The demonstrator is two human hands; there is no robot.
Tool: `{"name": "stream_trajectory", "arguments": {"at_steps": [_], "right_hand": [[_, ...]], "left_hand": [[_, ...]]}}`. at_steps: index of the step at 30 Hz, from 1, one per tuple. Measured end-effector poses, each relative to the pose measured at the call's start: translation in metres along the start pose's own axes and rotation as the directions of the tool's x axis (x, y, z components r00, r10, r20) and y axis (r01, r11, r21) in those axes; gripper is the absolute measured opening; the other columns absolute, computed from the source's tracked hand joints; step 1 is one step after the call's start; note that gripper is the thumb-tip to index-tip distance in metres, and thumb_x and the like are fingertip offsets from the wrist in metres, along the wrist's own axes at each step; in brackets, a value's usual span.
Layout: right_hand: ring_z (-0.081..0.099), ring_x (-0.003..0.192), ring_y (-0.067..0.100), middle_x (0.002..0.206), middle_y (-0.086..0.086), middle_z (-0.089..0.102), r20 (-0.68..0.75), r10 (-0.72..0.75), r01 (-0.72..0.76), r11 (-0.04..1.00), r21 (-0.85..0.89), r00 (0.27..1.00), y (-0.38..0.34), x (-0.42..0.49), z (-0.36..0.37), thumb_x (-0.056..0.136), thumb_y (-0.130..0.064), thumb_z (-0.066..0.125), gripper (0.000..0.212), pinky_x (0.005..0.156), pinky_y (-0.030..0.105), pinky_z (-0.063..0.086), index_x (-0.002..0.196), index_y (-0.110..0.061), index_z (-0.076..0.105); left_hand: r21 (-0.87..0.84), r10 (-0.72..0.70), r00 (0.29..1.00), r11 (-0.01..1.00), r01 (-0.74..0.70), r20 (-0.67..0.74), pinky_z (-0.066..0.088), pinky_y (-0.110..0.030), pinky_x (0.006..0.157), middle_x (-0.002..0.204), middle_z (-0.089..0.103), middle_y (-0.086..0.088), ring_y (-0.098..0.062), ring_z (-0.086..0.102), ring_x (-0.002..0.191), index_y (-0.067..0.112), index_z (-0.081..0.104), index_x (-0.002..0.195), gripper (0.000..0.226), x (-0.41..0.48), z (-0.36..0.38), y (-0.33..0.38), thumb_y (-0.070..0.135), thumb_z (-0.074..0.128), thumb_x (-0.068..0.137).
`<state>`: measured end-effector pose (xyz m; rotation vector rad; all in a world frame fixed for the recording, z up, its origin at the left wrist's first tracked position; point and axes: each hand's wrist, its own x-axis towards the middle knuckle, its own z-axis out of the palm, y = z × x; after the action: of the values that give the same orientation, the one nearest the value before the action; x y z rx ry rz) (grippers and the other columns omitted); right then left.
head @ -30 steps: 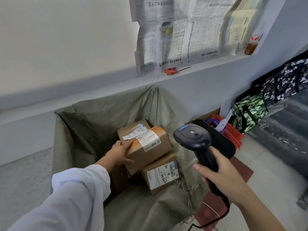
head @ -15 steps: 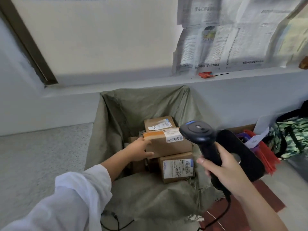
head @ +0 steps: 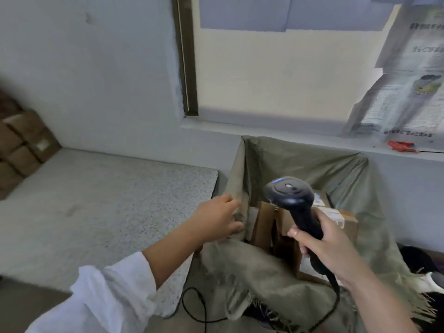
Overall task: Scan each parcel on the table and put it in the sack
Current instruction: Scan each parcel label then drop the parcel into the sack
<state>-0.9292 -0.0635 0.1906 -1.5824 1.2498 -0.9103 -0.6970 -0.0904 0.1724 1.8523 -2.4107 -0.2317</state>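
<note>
The green sack point(head: 336, 169) stands open to the right of the speckled grey table point(head: 108, 203). Brown cardboard parcels point(head: 264, 222) lie inside it, partly hidden behind the scanner. My right hand point(head: 329, 246) grips the black barcode scanner point(head: 292, 195) by its handle, above the sack's mouth. My left hand point(head: 216, 218) hovers at the sack's left rim with relaxed fingers, holding nothing. More brown parcels point(head: 21, 145) are stacked at the table's far left against the wall.
A window sill point(head: 312, 138) runs behind the sack, with a red object point(head: 401, 146) on it and newspaper point(head: 403, 97) taped to the pane. The scanner's black cable point(head: 192, 306) loops on the floor in front. A dark bag point(head: 422, 267) lies at right.
My left hand has let go of the parcel in the sack and drawn back to the sack's left rim. The view has swung left, bringing the table and stacked parcels into sight.
</note>
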Motion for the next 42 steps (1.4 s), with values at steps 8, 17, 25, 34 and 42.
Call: {"name": "stream_trajectory", "arguments": {"at_steps": [8, 17, 25, 34, 42], "right_hand": [[0.05, 0.046, 0.005, 0.051, -0.005, 0.054, 0.16, -0.082, 0.095, 0.993, -0.076, 0.984, -0.05, -0.02, 0.11, 0.085, -0.01, 0.065, 0.016, 0.051, 0.014, 0.042, 0.09, -0.022, 0.054], [0.047, 0.043, 0.008, 0.051, -0.002, 0.054, 0.289, -0.123, 0.14, 0.989, -0.038, 0.949, -0.094, -0.049, 0.254, 0.082, -0.008, 0.067, 0.021, 0.048, 0.02, 0.042, 0.094, -0.02, 0.055], [0.049, 0.044, 0.007, 0.057, 0.001, 0.057, 0.433, -0.173, 0.224, 0.972, -0.068, 0.885, -0.141, -0.046, 0.369, 0.084, -0.014, 0.066, 0.021, 0.053, 0.032, 0.044, 0.097, -0.025, 0.054], [0.05, 0.044, 0.005, 0.067, 0.008, 0.059, 0.607, -0.218, 0.292, 0.956, -0.024, 0.764, -0.18, -0.012, 0.489, 0.084, -0.014, 0.066, 0.019, 0.052, 0.025, 0.044, 0.094, -0.025, 0.054], [0.052, 0.045, 0.004, 0.07, 0.009, 0.06, 0.633, -0.265, 0.319, 0.947, 0.03, 0.727, -0.218, 0.071, 0.591, 0.085, -0.014, 0.066, 0.02, 0.051, 0.021, 0.045, 0.098, -0.024, 0.055]], "left_hand": [[-0.021, -0.164, 0.984, 0.986, 0.163, -0.067, 0.044, -0.033, 0.092, 0.141, 0.04, 0.003, -0.016, 0.047, 0.12, 0.026, 0.035, 0.142, 0.055, -0.114, -0.024, -0.091, 0.048, 0.047, 0.094], [-0.053, -0.322, 0.943, 0.946, 0.318, -0.089, 0.044, -0.03, 0.093, 0.143, 0.038, 0.006, -0.013, 0.045, 0.123, 0.025, 0.032, 0.144, 0.056, -0.272, -0.039, -0.198, 0.048, 0.045, 0.095], [-0.147, -0.596, 0.796, 0.801, 0.58, -0.104, 0.044, -0.029, 0.094, 0.139, 0.039, 0.008, -0.009, 0.045, 0.121, 0.026, 0.033, 0.144, 0.056, -0.405, -0.036, -0.277, 0.048, 0.047, 0.094], [-0.23, -0.768, 0.621, 0.64, 0.733, -0.157, 0.04, -0.02, 0.091, 0.139, 0.038, 0.011, -0.006, 0.046, 0.118, 0.028, 0.034, 0.142, 0.054, -0.462, -0.039, -0.358, 0.046, 0.048, 0.093], [-0.251, -0.792, 0.579, 0.611, 0.751, -0.195, 0.041, -0.025, 0.096, 0.143, 0.038, 0.008, -0.009, 0.046, 0.122, 0.025, 0.036, 0.142, 0.054, -0.429, -0.069, -0.481, 0.047, 0.047, 0.094]]}}
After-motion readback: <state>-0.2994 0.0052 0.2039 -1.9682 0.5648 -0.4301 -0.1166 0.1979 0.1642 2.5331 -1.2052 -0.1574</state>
